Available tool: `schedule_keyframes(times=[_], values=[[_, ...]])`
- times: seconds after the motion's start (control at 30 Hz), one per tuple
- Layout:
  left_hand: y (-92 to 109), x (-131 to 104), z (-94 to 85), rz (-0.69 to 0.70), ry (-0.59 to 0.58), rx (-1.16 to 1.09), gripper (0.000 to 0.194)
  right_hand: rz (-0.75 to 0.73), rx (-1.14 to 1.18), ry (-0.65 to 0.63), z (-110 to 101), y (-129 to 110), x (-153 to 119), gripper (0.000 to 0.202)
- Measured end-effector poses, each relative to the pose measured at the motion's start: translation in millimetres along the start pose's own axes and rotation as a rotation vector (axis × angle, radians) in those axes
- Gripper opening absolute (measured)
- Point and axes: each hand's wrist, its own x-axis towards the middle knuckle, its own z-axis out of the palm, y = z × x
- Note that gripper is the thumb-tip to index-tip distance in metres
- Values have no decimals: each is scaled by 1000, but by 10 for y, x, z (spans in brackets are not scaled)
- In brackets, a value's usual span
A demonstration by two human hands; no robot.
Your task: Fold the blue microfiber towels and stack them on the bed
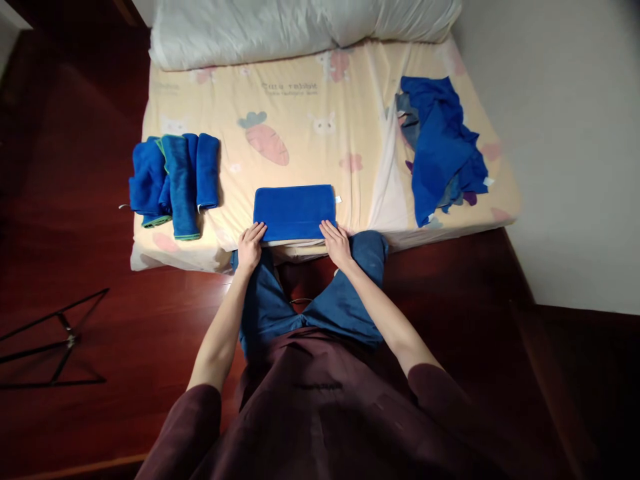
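A blue towel point(294, 203), folded into a flat rectangle, lies at the near edge of the bed, with a small white tag at its right side. At its near left corner, my left hand point(251, 245) has its fingers over the cloth. My right hand point(337, 243) grips the near right corner in the same way. Both thumbs are mostly hidden. To the left sit several rolled blue towels point(207, 170), one of them teal with green edging point(181, 187). On the right is a loose heap of blue cloths point(440, 147) with grey and purple pieces underneath.
The bed point(310, 150) has a yellow sheet printed with carrots and rabbits. A pale rolled quilt point(300, 30) spans its far end. A white wall point(560, 147) stands at the right. Black tripod legs point(65, 340) rest on the dark red floor point(140, 333) at left.
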Motion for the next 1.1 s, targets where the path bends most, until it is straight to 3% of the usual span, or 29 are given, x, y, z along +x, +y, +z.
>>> schedule_keyframes(times=[0.3,0.63,0.87,1.1], values=[[178,-236,-62,-51,0,-13,58,-15,27,-10,-147,-64,-166,58],[160,-257,-45,-96,32,-109,64,22,107,-18,-154,-33,-169,64],[89,-314,-24,-148,112,-146,50,76,251,143,-157,29,-144,52],[38,-342,67,-294,221,-149,35,263,422,324,-111,96,-82,28]])
